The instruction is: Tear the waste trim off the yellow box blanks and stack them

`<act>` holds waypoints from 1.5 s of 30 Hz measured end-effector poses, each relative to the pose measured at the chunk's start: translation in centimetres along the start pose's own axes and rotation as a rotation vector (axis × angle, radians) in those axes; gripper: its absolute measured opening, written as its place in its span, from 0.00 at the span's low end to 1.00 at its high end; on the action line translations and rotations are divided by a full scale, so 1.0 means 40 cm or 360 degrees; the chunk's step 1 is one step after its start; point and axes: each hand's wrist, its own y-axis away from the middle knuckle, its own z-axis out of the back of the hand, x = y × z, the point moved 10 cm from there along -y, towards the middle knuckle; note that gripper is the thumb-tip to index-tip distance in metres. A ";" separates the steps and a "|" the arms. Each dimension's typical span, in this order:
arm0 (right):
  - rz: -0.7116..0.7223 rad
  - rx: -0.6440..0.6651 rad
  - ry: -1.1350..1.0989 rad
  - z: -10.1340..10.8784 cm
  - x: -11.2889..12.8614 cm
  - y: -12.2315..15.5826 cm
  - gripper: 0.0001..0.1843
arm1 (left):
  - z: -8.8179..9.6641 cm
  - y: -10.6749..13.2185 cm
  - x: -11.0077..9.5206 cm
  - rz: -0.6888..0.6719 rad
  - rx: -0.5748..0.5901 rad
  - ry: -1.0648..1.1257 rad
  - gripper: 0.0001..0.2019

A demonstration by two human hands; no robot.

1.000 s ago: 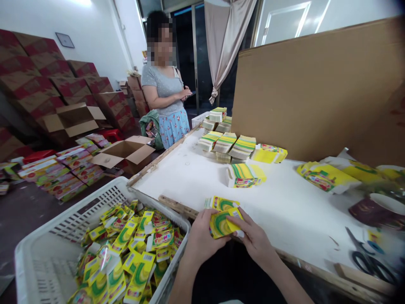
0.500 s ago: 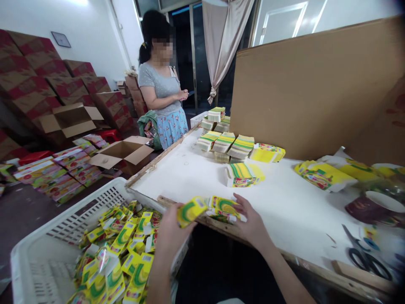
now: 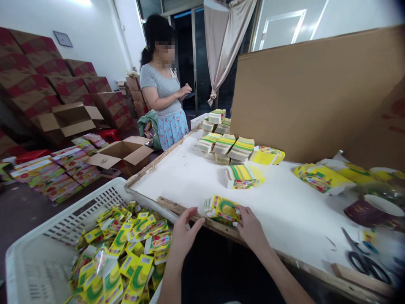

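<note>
The right hand has its fingers against the right end of a small yellow pile of packs, which lies at the near edge of the white table; from where I stand I can't tell whether it grips the pile or just rests there. The left hand is open, thumb and fingers parted, just in front of the table's wooden edging and near the crate. That crate, white and slotted, is heaped with yellow cartons lying every which way (quite a jumble, next to the neat bundles across the table). Nearer than those bundles sits a fanned stack, apart from the pile. A big cardboard sheet stands upright along the far side. Over on the right are a dark cup, scissors and a wood block. Beyond the table's left side a person in a grey top stands with hands together, near an open box on the floor. Red-and-brown boxes are stacked high by the wall.
</note>
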 end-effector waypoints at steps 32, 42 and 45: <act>0.0138 0.0052 -0.1295 0.020 0.134 0.042 0.11 | -0.134 0.023 0.030 0.0129 -0.0420 0.1526 0.14; 0.0793 -0.0160 -0.0082 0.160 0.175 0.051 0.14 | -0.055 0.058 -0.219 -0.0431 -0.0057 0.0405 0.37; 0.0988 -0.0019 -0.0082 0.138 0.219 0.087 0.15 | -0.143 0.056 -0.184 -0.0328 0.0333 0.0299 0.38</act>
